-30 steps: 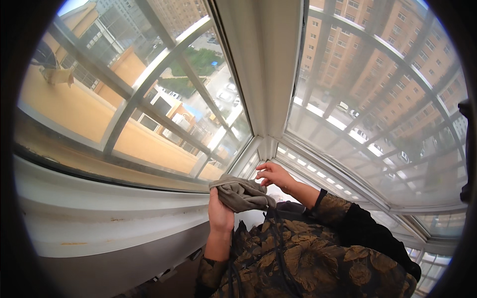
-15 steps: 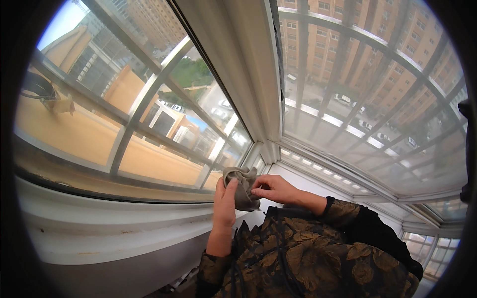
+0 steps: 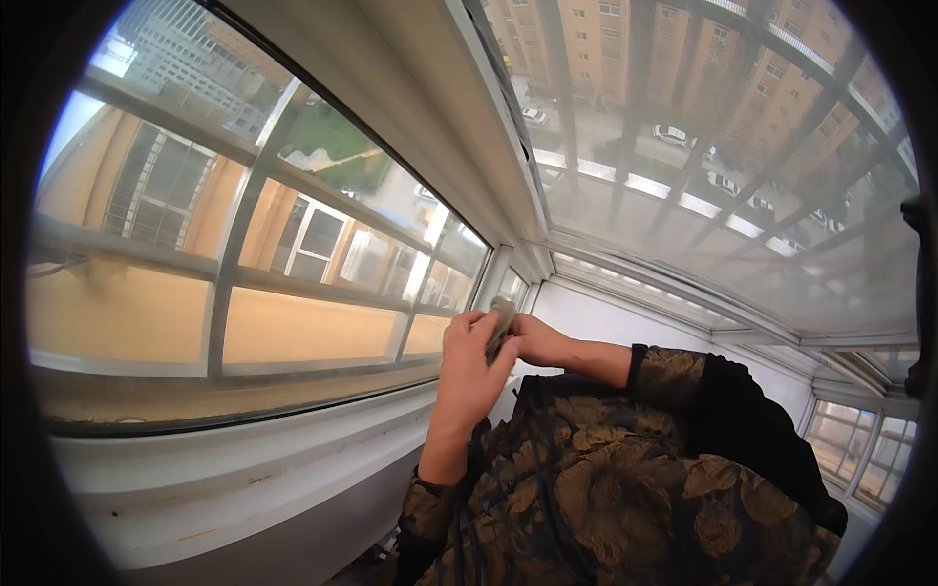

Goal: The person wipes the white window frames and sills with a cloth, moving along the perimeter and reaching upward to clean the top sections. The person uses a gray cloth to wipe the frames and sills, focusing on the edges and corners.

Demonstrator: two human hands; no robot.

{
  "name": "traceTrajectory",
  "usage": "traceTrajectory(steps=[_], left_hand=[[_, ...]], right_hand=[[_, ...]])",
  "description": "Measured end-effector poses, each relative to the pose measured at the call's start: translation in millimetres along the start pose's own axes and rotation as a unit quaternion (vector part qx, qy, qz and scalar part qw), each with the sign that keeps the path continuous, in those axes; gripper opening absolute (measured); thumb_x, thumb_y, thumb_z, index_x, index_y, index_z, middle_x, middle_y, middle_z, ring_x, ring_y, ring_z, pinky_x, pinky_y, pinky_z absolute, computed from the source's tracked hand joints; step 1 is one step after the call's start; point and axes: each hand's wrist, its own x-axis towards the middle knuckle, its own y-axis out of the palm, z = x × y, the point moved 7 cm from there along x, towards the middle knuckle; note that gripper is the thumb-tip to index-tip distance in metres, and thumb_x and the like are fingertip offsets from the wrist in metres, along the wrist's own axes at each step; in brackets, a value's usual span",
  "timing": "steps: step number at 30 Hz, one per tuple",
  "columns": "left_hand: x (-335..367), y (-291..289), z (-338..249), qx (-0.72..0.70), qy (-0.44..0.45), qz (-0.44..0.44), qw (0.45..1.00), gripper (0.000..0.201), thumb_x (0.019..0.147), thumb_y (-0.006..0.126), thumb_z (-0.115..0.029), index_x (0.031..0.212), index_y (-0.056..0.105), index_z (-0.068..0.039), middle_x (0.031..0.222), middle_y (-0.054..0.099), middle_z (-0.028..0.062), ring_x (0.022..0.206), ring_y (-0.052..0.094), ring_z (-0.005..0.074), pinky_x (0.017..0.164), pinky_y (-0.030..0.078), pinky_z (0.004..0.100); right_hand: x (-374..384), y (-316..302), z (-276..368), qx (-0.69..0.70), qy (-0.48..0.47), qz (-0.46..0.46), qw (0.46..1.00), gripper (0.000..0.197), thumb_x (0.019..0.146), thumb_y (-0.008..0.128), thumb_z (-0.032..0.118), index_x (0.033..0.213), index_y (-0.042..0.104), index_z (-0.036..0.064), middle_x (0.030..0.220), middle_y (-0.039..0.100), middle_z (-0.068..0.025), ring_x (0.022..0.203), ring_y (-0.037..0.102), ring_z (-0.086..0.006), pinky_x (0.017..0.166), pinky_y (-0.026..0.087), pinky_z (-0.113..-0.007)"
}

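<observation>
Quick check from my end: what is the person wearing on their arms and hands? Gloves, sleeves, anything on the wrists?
Both hands are bare: no gloves on the left hand or the right hand, and no watch or band shows. The left sleeve is dark with a gold-brown leaf pattern and ends in a cuff at the wrist. The right sleeve has the same pattern, with a black cuff edge and plain black cloth further up.

The cloth (image 3: 502, 326) between my hands is dull grey-green. My sleeves (image 3: 606, 479) are black with a golden-brown leaf pattern, and the right cuff (image 3: 637, 363) is plain black. The window frame (image 3: 459, 146) and sill (image 3: 244, 469) are off-white, the sill marked with small rusty spots. Outside, the building wall (image 3: 127, 317) is orange-tan.
</observation>
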Motion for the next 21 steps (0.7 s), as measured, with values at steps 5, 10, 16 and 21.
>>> traceTrajectory(steps=[5, 10, 16, 21], left_hand=[[14.9, 6.8, -37.3, 0.049, 0.064, 0.010, 0.997, 0.058, 0.091, 0.074, -0.021, 0.141, 0.055, 0.003, 0.156, 0.039, 0.0285, 0.139, 0.040, 0.0466, 0.114, 0.037, 0.0481], [16.5, -8.6, -39.0, 0.027, 0.064, -0.028, 0.997, 0.072, 0.094, 0.069, -0.017, 0.156, 0.038, 0.001, 0.163, 0.029, 0.0256, 0.148, 0.034, 0.0443, 0.121, 0.029, 0.0480], [-2.6, -9.4, 8.1, -0.043, -0.028, -0.028, 0.998, 0.068, 0.095, 0.067, -0.016, 0.154, 0.039, 0.004, 0.159, 0.035, 0.0292, 0.147, 0.036, 0.0451, 0.121, 0.031, 0.0477], [-39.9, 2.5, 61.2, -0.053, -0.117, -0.020, 0.992, 0.065, 0.096, 0.067, -0.016, 0.153, 0.042, 0.003, 0.158, 0.038, 0.0267, 0.143, 0.044, 0.0400, 0.116, 0.038, 0.0459]], right_hand=[[23.6, -34.1, 14.2, -0.074, -0.203, -0.076, 0.973, 0.042, 0.098, 0.062, 0.014, 0.137, 0.060, -0.0010, 0.135, 0.065, -0.0079, 0.121, 0.060, -0.0178, 0.102, 0.049, -0.034], [52.7, -51.3, 44.1, -0.333, -0.359, -0.286, 0.824, 0.044, 0.099, 0.062, 0.024, 0.138, 0.059, 0.0041, 0.135, 0.062, -0.0163, 0.123, 0.060, -0.0309, 0.109, 0.044, -0.040], [129.0, -64.5, 52.7, -0.715, -0.150, -0.224, 0.645, 0.011, 0.086, 0.065, 0.019, 0.089, 0.072, 0.0109, 0.093, 0.069, -0.0133, 0.091, 0.065, -0.0361, 0.087, 0.050, -0.047], [113.5, -51.1, 104.7, -0.725, -0.336, -0.314, 0.512, 0.022, 0.090, 0.056, 0.017, 0.098, 0.072, 0.0047, 0.099, 0.071, -0.0175, 0.095, 0.067, -0.0359, 0.095, 0.052, -0.045]])
